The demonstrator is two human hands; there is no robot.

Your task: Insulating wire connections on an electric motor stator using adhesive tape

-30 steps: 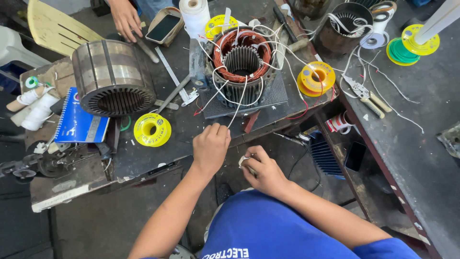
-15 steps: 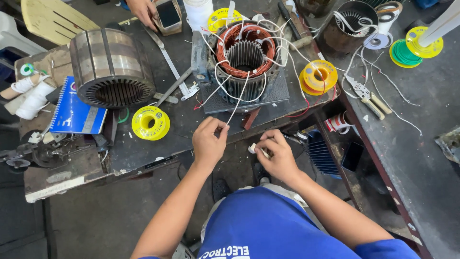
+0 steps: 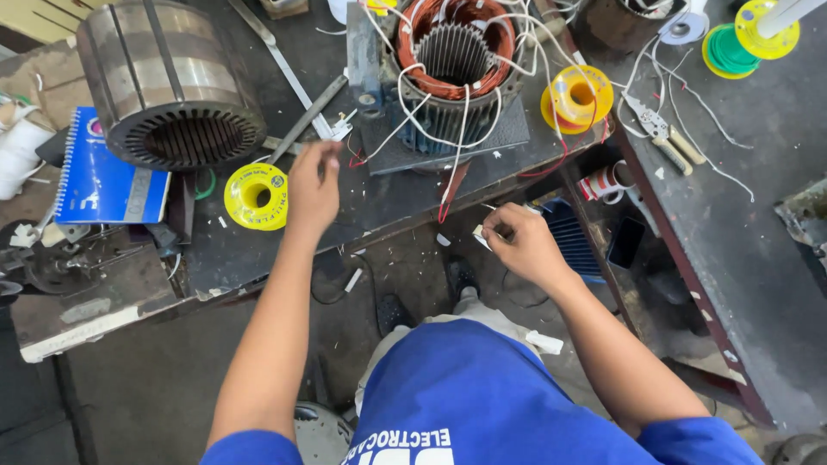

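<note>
Places are given rel. to the wound stator (image 3: 457, 65), which sits on a dark plate at the far edge of the workbench (image 3: 258, 258).

Far left of it lies a bare stator core (image 3: 177, 86) on its side, bore facing us. A blue spiral notebook (image 3: 108, 181) is just below the core. Nearer the stator, left and toward us, a yellow wire spool (image 3: 256, 196) lies flat.

Our left hand (image 3: 312, 185) hovers just beside that spool, left-front of the stator. The fingertips are drawn together, but we can't tell if they pinch anything.

The stator stands upright w/ its bore open to the top, so its long axis is vertical. Its white leads (image 3: 457, 142) spill out over the front. One runs down past the bench edge toward us, so its long axis goes stator-to-body.

Our right hand (image 3: 517, 241) is in front of the stator, below bench level. Thumb and fingers are closed on a small white sleeve piece (image 3: 479, 234), which points roughly back at the hanging lead.

Right of the stator sit a second yellow spool (image 3: 575, 96) and, further right, pliers (image 3: 659, 129).

Our read is that the step is lead prep, w/ the sleeve in hand and a lead end not yet caught. The next move prob. calls for a steady free lead end lined up w/ the sleeve's bore.
</note>
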